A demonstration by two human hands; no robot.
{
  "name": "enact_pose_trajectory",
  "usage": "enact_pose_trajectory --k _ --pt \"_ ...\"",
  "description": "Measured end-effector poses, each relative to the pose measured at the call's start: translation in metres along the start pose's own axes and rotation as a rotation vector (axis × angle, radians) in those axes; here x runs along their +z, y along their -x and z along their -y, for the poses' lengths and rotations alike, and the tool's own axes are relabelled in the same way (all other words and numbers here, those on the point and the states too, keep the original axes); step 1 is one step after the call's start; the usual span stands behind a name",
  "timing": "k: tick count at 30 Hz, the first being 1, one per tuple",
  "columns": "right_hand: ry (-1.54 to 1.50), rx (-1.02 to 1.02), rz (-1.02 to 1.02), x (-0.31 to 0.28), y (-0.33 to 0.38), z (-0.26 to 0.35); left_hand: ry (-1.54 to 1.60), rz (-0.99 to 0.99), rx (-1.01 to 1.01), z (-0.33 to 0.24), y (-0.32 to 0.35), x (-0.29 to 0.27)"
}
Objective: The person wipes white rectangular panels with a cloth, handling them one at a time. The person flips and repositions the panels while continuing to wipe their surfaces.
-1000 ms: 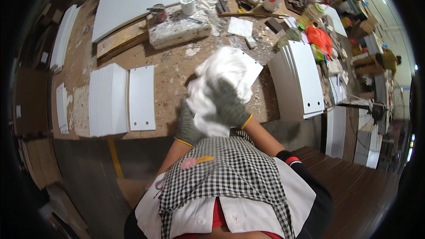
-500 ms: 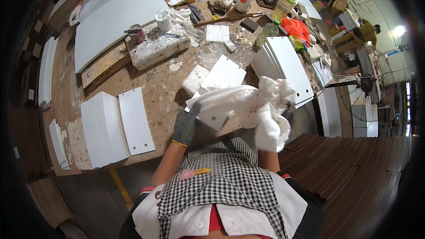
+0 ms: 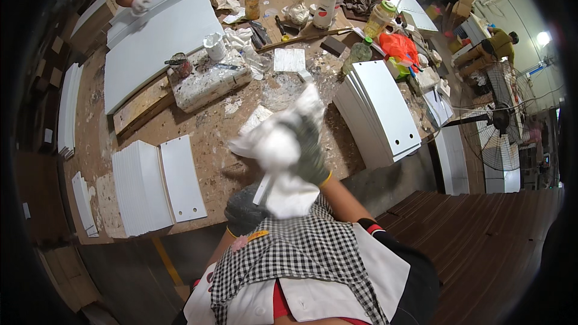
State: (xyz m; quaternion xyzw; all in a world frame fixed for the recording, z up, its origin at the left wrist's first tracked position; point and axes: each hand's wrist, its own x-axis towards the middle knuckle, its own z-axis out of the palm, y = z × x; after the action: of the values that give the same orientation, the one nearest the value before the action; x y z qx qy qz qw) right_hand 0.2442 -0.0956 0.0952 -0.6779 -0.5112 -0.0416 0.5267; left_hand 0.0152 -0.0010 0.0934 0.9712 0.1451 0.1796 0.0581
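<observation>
My right hand (image 3: 308, 153), in a dark grey-green glove, grips a bunched white cloth (image 3: 278, 147) over the table's front edge; the cloth is blurred by motion. Close to my apron, my left hand (image 3: 244, 209), in a dark grey glove, is closed on a white panel (image 3: 262, 190). Only a narrow edge of that panel shows, and the cloth covers the rest. To the left stands a row of white panels (image 3: 141, 186), with a single panel with two holes (image 3: 182, 177) beside it. A stack of white drilled panels (image 3: 385, 105) leans to the right.
A paint-stained block (image 3: 211, 87) carries a white cup (image 3: 214, 46). Jars, rags, a white canister (image 3: 325, 9) and an orange-red bag (image 3: 398, 45) crowd the far side. A co-worker's gloved hands (image 3: 141, 5) touch a large white board (image 3: 159, 48). A fan (image 3: 500, 119) stands at right.
My right hand has swung the cloth leftward over the panel. My left hand has drawn nearer my body with the panel. The co-worker's hands have shifted along the far board.
</observation>
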Motion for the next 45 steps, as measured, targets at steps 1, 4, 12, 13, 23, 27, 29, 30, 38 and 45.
enact_pose_trajectory --k 1,4,12,13,23,27,29,30,38,45 --pt "0.231 -0.089 -0.118 -0.019 -0.017 -0.035 0.016 -0.078 -0.042 -0.004 0.0 -0.005" --pt "0.032 0.287 -0.129 -0.052 -0.045 -0.113 0.305 -0.112 -0.115 -0.008 -0.006 -0.022" --pt "0.907 0.507 0.496 -0.103 0.013 -0.06 1.352 -0.143 -1.178 0.015 -0.018 -0.022" --pt "0.791 0.527 0.401 -0.106 0.011 -0.043 1.457 -0.197 -1.126 0.016 -0.018 -0.019" --pt "0.803 0.058 0.1 -0.128 0.058 -0.086 1.19 0.183 -0.134 -0.01 -0.049 -0.022" --pt "1.996 -0.081 0.173 -0.282 0.044 -0.172 0.35 -0.003 -0.347 0.041 -0.002 0.005" --pt "1.553 -0.031 0.128 -0.342 0.015 -0.187 0.1 0.126 -0.739 0.081 0.038 0.019" --pt "0.992 0.254 -0.087 -0.349 0.003 -0.194 -0.047 0.139 -0.849 0.1 0.06 0.021" --pt "0.644 0.802 0.006 -0.336 -0.01 -0.179 -0.105 0.311 -1.264 0.143 0.132 0.012" --pt "0.457 0.364 -0.161 -0.214 -0.04 -0.088 -0.189 0.356 -1.233 0.151 0.126 0.018"
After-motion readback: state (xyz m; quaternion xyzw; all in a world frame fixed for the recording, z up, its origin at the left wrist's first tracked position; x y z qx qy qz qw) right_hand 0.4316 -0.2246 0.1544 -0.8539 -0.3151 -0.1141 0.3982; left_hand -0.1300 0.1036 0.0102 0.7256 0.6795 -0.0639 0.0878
